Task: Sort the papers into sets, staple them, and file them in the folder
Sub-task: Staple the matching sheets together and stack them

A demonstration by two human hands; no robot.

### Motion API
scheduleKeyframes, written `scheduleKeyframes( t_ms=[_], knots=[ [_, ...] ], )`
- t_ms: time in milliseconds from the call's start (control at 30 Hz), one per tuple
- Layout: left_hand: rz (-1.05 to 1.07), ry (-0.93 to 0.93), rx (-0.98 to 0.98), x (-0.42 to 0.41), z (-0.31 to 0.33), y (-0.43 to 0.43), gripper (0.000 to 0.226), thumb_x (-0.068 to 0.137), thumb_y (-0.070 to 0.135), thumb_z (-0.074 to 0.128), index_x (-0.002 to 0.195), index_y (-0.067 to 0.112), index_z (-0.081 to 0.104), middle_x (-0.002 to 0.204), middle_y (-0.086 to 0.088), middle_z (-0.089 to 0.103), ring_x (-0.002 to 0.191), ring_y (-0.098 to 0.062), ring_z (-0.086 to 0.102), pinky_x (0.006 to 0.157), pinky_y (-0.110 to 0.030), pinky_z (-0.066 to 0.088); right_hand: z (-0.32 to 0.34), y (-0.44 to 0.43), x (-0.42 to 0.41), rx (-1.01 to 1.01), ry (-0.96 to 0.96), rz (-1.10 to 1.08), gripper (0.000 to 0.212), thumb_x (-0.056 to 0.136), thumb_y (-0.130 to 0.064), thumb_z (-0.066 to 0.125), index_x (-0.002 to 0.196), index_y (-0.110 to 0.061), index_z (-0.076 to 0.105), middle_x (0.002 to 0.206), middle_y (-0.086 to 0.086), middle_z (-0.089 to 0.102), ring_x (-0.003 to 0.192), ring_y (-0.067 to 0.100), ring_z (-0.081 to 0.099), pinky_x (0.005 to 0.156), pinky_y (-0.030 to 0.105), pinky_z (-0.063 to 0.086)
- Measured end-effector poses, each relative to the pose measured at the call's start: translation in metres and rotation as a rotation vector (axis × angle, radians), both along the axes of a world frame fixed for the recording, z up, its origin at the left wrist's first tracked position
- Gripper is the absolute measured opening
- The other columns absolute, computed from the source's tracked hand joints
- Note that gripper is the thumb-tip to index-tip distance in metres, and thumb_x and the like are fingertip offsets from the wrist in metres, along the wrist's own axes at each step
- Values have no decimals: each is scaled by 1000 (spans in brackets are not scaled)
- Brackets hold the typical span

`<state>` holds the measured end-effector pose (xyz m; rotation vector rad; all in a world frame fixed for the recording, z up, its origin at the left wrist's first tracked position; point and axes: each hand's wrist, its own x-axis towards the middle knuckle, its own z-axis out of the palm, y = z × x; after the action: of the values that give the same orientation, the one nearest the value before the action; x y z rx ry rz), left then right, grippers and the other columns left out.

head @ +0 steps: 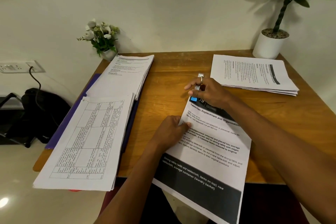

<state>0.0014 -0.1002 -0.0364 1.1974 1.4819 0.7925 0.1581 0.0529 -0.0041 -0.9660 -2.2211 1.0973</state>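
A printed paper set (209, 151) headed "Tablecloth Replacement" lies in front of me, hanging over the table's near edge. My left hand (171, 132) pinches its left edge, thumb on top. My right hand (205, 91) grips a small silver and blue stapler (197, 87) at the set's top left corner. A stack with a table grid (87, 142) lies at the left, and another stack (123, 76) lies behind it. Both rest on a purple folder (61, 129). A third stack (254, 74) sits at the back right.
The wooden table (167, 82) stands against a white wall. A small flower pot (103, 40) is at the back left and a white planter (271, 43) at the back right. A black bag (36, 114) and a cable lie on the floor at the left.
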Motion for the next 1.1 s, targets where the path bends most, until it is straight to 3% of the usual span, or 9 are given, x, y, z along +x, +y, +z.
scheduleKeyframes(
  t_ms=[100, 267, 400, 500, 600, 667, 733, 867, 1100],
  knots=[
    [-10, -10, 0, 1, 1, -1, 18, 103, 29, 59, 111, 16, 70, 99, -2, 80, 82, -20, 78, 76, -37, 63, 2, 0, 4, -23, -22, -4, 26, 75, -57, 72, 97, -45, 76, 116, 6, 65, 109, 17, 62, 91, 34, 53],
    [-6, -2, 5, 0, 3, -2, 16, 103, 28, 59, 108, 17, 69, 96, -2, 80, 79, -19, 78, 73, -34, 63, 13, -2, 14, -117, -38, -12, 25, 74, -49, 77, 96, -36, 77, 107, 5, 71, 87, 15, 72, 71, 24, 54],
    [-2, 4, -1, 1, 3, -1, 17, 104, 29, 59, 109, 17, 70, 98, -2, 80, 80, -19, 78, 77, -37, 64, 22, -4, 20, -176, -67, 27, 27, 85, -27, 79, 111, -31, 74, 88, 1, 78, 81, 15, 76, 73, 29, 60],
    [1, -2, 7, 1, 4, -1, 16, 104, 28, 58, 107, 19, 71, 97, -1, 80, 80, -17, 78, 74, -34, 63, 24, -2, 21, -202, -83, 66, 35, 89, -21, 77, 120, -33, 69, 91, 2, 78, 83, 18, 76, 75, 31, 62],
    [3, -2, -3, 1, 5, 0, 15, 104, 26, 59, 106, 18, 71, 95, -1, 80, 78, -17, 78, 71, -31, 62, 18, -2, 17, -173, -78, 40, 30, 89, -17, 77, 109, -35, 65, 103, 6, 71, 86, 18, 73, 77, 38, 62],
    [-1, 3, -6, 1, 4, 0, 17, 104, 27, 59, 109, 16, 70, 96, -1, 80, 79, -19, 78, 74, -35, 64, 13, -2, 15, -151, -64, 38, 27, 89, -14, 77, 96, -35, 61, 96, 10, 65, 79, 15, 67, 74, 41, 58],
    [-4, 19, -5, 1, 4, 0, 19, 104, 28, 59, 110, 14, 70, 96, -2, 80, 80, -20, 78, 77, -39, 64, 8, -1, 15, -132, -61, 59, 27, 91, -13, 75, 89, -32, 56, 85, 3, 61, 74, 11, 64, 66, 35, 53],
    [-21, 22, -10, 1, 3, 0, 19, 103, 29, 60, 109, 15, 70, 96, -3, 80, 80, -21, 78, 79, -43, 64, 5, -3, 14, -50, -110, 85, 27, 94, -10, 69, 85, -21, 47, 81, -3, 56, 76, 15, 64, 63, 23, 50],
    [-26, 30, -12, 1, 3, 0, 20, 104, 29, 58, 110, 16, 72, 94, -1, 80, 79, -20, 78, 77, -39, 64, 0, -2, 14, -102, -104, 89, 24, 95, -11, 69, 88, -19, 47, 80, -1, 58, 73, 12, 65, 62, 23, 53]
  ],
)
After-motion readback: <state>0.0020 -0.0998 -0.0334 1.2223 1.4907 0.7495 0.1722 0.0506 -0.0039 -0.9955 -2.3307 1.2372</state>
